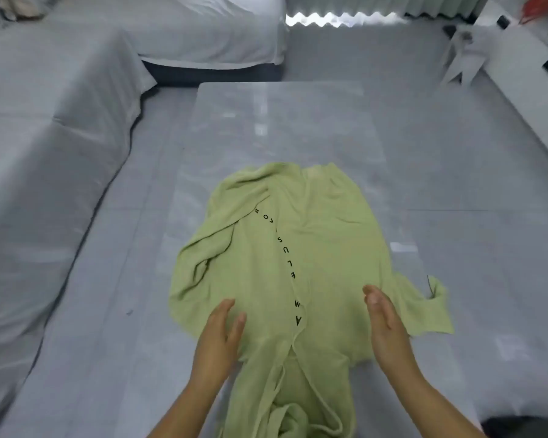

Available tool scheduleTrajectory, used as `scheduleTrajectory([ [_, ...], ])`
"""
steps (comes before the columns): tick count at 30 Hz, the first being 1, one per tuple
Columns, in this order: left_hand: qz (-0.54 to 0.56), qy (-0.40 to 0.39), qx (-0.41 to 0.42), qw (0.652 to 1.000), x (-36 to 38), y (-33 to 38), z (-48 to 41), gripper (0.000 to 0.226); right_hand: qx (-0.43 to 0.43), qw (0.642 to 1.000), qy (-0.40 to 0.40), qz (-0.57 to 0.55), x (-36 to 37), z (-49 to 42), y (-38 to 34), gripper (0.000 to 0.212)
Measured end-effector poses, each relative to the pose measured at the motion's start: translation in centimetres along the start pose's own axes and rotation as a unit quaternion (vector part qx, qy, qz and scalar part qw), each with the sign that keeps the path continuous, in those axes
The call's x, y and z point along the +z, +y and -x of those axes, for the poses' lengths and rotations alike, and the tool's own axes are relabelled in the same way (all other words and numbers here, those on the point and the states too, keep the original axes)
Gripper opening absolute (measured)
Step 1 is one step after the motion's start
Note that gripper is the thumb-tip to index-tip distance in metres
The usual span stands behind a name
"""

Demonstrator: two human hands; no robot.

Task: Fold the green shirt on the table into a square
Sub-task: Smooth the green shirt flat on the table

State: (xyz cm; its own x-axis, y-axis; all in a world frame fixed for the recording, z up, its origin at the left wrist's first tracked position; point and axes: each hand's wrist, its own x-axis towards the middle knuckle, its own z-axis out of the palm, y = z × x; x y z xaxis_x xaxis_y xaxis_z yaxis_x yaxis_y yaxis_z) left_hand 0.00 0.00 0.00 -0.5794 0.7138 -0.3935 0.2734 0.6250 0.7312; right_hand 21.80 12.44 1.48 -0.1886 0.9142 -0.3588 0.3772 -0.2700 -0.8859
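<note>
- The green shirt (pixel 282 248) lies rumpled on the near half of the table (pixel 282 121), and its near end hangs over the table edge toward me.
- My left hand (pixel 219 336) is released, fingers straight, over the near left side of the shirt. It holds nothing.
- My right hand (pixel 386 327) is also released, turned on its edge over the near right side. I cannot tell if it touches the cloth.
- The left side is bunched in thick creases. If I fold now, they get pressed inside and the square comes out crooked.
- The table looks glossy, so the hanging end may drag the shirt toward me when I smooth it.
</note>
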Motion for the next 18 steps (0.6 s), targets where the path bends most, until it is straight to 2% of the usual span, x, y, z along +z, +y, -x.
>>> scheduleTrajectory([
  [3, -0.149, -0.047, 0.083, 0.984, 1.1, -1.8, -3.6, 0.059, 0.001, 0.992, 0.006, 0.123, 0.2, -2.8, 2.9, 0.043],
  [6, -0.219, -0.081, 0.158, 0.959, 1.6, -1.7, -8.4, 0.110, -0.045, 0.969, 0.002, 0.243, 0.0, -7.1, 4.8, 0.043],
  [7, -0.251, -0.095, 0.176, 0.947, 1.9, -1.8, -10.0, 0.119, -0.063, 0.957, 0.007, 0.282, -0.2, -8.7, 5.2, 0.044],
  [9, -0.304, -0.108, 0.195, 0.926, 2.2, -1.7, -13.2, 0.124, -0.098, 0.932, 0.008, 0.348, -0.1, -11.8, 5.2, 0.046],
  [11, -0.349, -0.112, 0.172, 0.914, 1.8, -1.9, -15.7, 0.128, -0.114, 0.907, -0.007, 0.405, 0.4, -14.1, 5.2, 0.050],
  [13, -0.382, -0.067, 0.128, 0.913, 0.8, -2.9, -18.0, 0.127, -0.112, 0.876, -0.028, 0.468, 0.7, -16.2, 5.8, 0.053],
  [16, -0.379, 0.067, -0.008, 0.923, -2.4, -4.9, -20.6, 0.108, -0.086, 0.836, 0.012, 0.542, -0.2, -17.8, 7.7, 0.067],
  [18, -0.375, 0.072, -0.055, 0.923, -4.7, -5.3, -21.3, 0.097, -0.090, 0.825, 0.035, 0.557, -0.5, -17.7, 8.5, 0.076],
])
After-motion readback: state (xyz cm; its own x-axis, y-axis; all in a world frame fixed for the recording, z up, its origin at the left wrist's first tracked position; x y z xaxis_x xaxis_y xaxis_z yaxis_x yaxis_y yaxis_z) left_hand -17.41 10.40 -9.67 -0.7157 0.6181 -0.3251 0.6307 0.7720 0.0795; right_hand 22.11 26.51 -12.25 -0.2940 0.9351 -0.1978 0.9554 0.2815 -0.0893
